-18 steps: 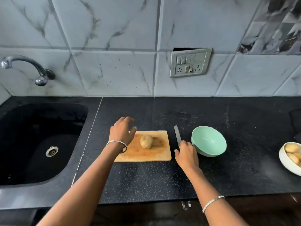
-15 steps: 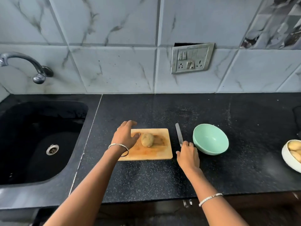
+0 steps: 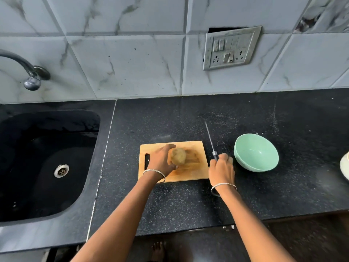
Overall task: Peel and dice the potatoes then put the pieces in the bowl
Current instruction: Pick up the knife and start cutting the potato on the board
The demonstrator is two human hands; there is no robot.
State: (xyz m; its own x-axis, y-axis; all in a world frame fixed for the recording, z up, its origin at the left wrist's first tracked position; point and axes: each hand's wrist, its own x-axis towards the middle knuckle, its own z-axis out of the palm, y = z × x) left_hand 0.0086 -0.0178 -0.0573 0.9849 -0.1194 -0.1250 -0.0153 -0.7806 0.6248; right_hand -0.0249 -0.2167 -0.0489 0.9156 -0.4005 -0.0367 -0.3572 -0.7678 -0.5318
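– While both arms stretch forward over the black countertop [image 3: 188, 201], what is the left hand [image 3: 160, 160] doing?

– It comes in from the lower left with the forearm angled up to the right. Its fingers are curled over the far and left side of a whole brownish potato [image 3: 178, 156], and the thumb is tucked at the near side. So it grasps the potato, which sits near the middle of the wooden cutting board [image 3: 190, 173].

– And the right hand [image 3: 221, 170]?

– Back of the hand up, knuckles bent, fingers wrapped round the dark handle of a knife [image 3: 210, 140]. It is just off the board's right edge. The thin blade points away toward the tiled wall, parallel to that edge. The hand is motion-blurred, so I cannot tell whether the blade lies on the counter or is raised off it.

– Where is the bowl?

– A mint-green bowl [image 3: 255, 153] stands on the counter just right of the knife hand, close to the knuckles. Nothing shows inside it.

– Anything else?

– Each wrist wears a thin silver bangle [image 3: 223, 185]. A black sink [image 3: 47, 167] with a metal tap [image 3: 28, 72] is on the left. A switch plate [image 3: 231, 48] is on the wall. The rim of a white dish [image 3: 344, 165] is cut off at the right edge.
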